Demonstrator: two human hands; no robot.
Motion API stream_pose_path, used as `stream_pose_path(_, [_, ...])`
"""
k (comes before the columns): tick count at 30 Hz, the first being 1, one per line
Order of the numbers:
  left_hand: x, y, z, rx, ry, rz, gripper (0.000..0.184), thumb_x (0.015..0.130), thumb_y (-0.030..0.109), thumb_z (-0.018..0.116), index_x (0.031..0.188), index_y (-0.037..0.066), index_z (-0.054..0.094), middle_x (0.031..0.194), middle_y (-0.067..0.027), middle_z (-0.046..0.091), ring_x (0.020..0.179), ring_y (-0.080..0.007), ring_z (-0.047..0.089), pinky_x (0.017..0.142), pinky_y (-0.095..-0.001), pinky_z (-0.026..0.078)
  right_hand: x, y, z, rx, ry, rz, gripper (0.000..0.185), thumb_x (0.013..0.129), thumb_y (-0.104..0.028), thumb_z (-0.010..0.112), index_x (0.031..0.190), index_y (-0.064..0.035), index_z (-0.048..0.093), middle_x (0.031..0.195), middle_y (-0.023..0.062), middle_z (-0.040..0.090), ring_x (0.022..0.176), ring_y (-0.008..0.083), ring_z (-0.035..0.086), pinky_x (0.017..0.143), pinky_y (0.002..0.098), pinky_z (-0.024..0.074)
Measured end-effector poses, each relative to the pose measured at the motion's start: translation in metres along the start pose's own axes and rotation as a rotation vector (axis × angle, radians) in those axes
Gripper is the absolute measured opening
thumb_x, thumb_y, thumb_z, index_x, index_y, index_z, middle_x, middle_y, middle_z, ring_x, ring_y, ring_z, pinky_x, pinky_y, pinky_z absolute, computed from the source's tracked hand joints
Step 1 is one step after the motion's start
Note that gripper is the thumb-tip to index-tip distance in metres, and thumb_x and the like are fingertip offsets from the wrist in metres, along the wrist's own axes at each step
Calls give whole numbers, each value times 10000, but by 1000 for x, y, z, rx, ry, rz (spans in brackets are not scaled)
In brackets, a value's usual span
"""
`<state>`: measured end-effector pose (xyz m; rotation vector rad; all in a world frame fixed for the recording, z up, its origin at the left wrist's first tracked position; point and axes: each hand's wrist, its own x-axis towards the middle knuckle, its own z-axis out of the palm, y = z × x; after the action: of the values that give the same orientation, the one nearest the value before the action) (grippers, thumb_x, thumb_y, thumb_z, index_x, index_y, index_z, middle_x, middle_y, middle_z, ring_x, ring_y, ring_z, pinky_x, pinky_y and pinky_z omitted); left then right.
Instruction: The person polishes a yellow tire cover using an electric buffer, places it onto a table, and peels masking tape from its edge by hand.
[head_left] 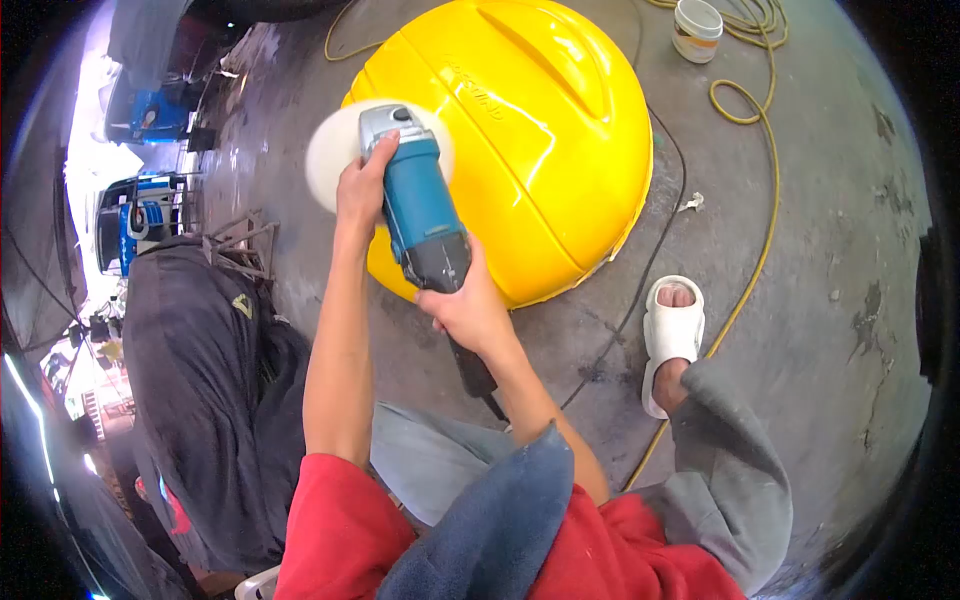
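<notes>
A teal and black angle polisher (pixel 420 195) with a silver head lies across the middle of the view, gripped in both hands. Under its head, a round white buffing pad (pixel 330 160) sits at the left edge of a glossy yellow domed shell (pixel 560 130). The pad's outline is smooth and slightly blurred. My left hand (pixel 362 190) is closed round the front of the polisher, its thumb up by the silver head. My right hand (pixel 468 300) wraps the black rear body, where a cord leaves the end. Raised lettering shows on the shell.
A black cord (pixel 655 250) and a yellow hose (pixel 765 260) run over the grey concrete floor (pixel 830 330). At the back right stands a white bucket (pixel 697 30). A dark cloth-covered object (pixel 200 390) is close on the left, beside a metal frame (pixel 245 245).
</notes>
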<state>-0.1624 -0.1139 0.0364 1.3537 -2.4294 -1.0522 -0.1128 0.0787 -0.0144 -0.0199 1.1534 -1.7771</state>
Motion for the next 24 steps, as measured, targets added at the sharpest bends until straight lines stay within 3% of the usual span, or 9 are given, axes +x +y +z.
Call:
stream_pose_path(3, [9, 11, 15, -151, -110, 25, 769, 753, 584, 618, 1030, -132, 594, 928, -172, 640, 799, -204, 618, 740, -294, 477, 8, 5, 1, -162, 159, -198, 912, 681, -45, 675, 1406, -23, 123, 834, 125, 575, 490, 163, 532, 454, 299, 456])
stream_pose_path(6, [12, 9, 14, -136, -101, 27, 748, 769, 563, 616, 1050, -130, 588, 946, -162, 635, 810, -203, 613, 746, -281, 474, 8, 3, 1, -113, 164, -216, 922, 680, -41, 673, 1412, -27, 113, 844, 127, 576, 490, 165, 533, 459, 299, 457])
stream_pose_path(7, [9, 4, 7, -151, -78, 19, 742, 773, 555, 618, 1057, -129, 586, 952, -165, 634, 816, -204, 612, 749, -279, 474, 10, 5, 1, -103, 101, -139, 937, 668, -102, 686, 1416, -24, 126, 999, 218, 558, 779, 289, 544, 677, 359, 449])
stream_pose_path(9, [6, -2, -2, -160, -58, 22, 736, 776, 547, 621, 1065, -129, 583, 959, -167, 632, 823, -205, 612, 751, -277, 474, 16, 9, 1, -84, 42, -72, 957, 656, -163, 700, 1419, -21, 140, 1154, 309, 539, 1068, 413, 555, 896, 419, 441])
stream_pose_path(15, [7, 5, 10, -218, -128, 22, 727, 795, 527, 620, 1104, -129, 565, 986, -157, 623, 847, -190, 594, 778, -261, 455, 9, 8, 10, -119, 110, -57, 960, 648, -143, 694, 1419, -26, 134, 1157, 311, 537, 1065, 415, 555, 904, 422, 436])
stream_pose_path(17, [21, 9, 16, -236, -130, 57, 718, 795, 535, 610, 1075, -126, 581, 972, -158, 622, 859, -182, 585, 793, -258, 444, 15, 7, 16, -175, 280, -195, 938, 659, -33, 673, 1413, -28, 116, 900, 147, 570, 498, 166, 531, 454, 298, 452])
stream_pose_path(21, [38, 9, 3, -127, -99, 35, 713, 773, 570, 593, 987, -110, 632, 894, -147, 642, 797, -185, 603, 742, -274, 466, 44, -3, 9, -78, 145, -236, 932, 649, -37, 678, 1404, -17, 134, 892, 141, 568, 509, 166, 539, 463, 294, 457])
stream_pose_path(23, [42, 7, -9, -47, -27, -91, 717, 762, 578, 598, 981, -104, 640, 879, -141, 651, 779, -195, 615, 721, -282, 474, 44, -22, 5, 17, -86, -1, 902, 652, -115, 685, 1391, -32, 174, 1013, 250, 603, 921, 418, 612, 820, 433, 476])
stream_pose_path(24, [40, 9, -12, -44, -33, -81, 749, 757, 590, 600, 1026, -109, 625, 928, -149, 650, 820, -199, 618, 737, -282, 471, 42, -25, 8, -14, -72, 11, 892, 664, -121, 676, 1394, -31, 170, 1023, 258, 606, 934, 416, 611, 825, 435, 476])
